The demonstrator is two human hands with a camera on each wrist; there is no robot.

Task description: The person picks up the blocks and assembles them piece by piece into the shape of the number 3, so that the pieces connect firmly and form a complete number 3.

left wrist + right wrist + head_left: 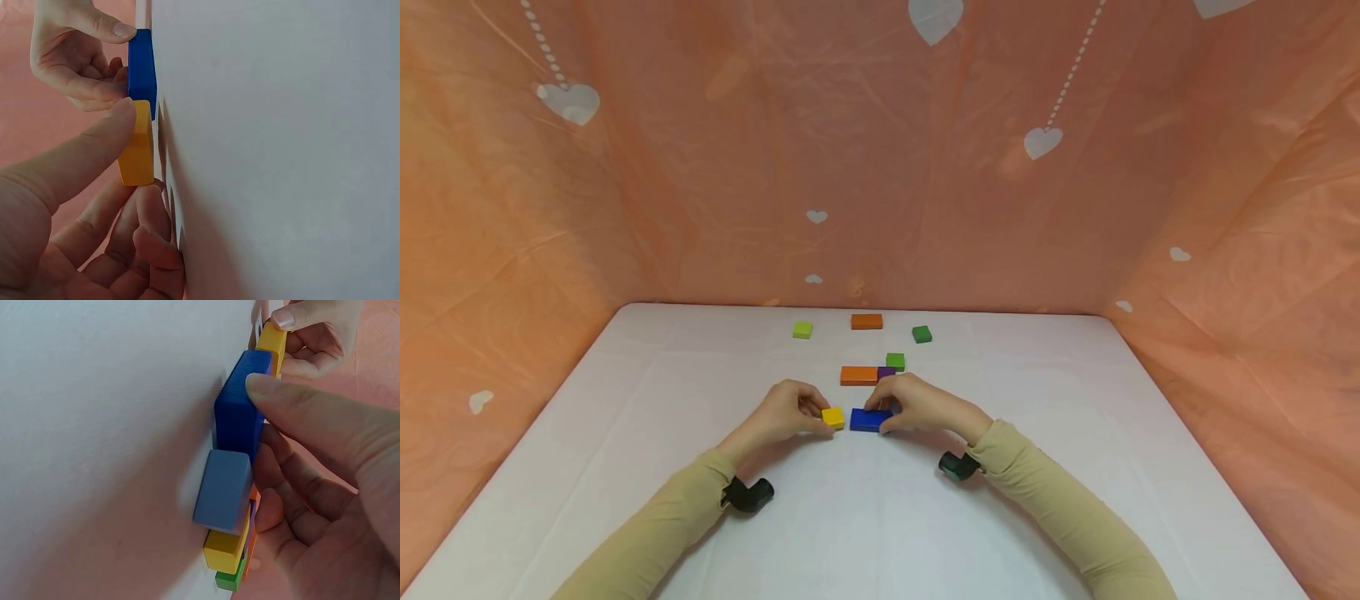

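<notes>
My left hand (784, 414) pinches a small yellow block (832, 418) between thumb and fingers, low over the white table. Just right of it, a longer dark blue block (865, 420) lies flat, and my right hand (925, 407) grips it by its right part, thumb on the near side. A narrow gap separates the two blocks in the head view. In the right wrist view, a grey-blue block (222, 490) stands close by the blue one, with another yellow block (225, 550) and a green block (230, 578) beyond. My right hand hides those first two in the head view.
Behind the hands, an orange block (858, 376) adjoins a purple block (886, 372), with a green block (895, 362) at its back. Farther off lie a lime block (802, 330), another orange block (867, 322) and a darker green block (922, 334). Orange heart-patterned cloth (880, 167) surrounds the table.
</notes>
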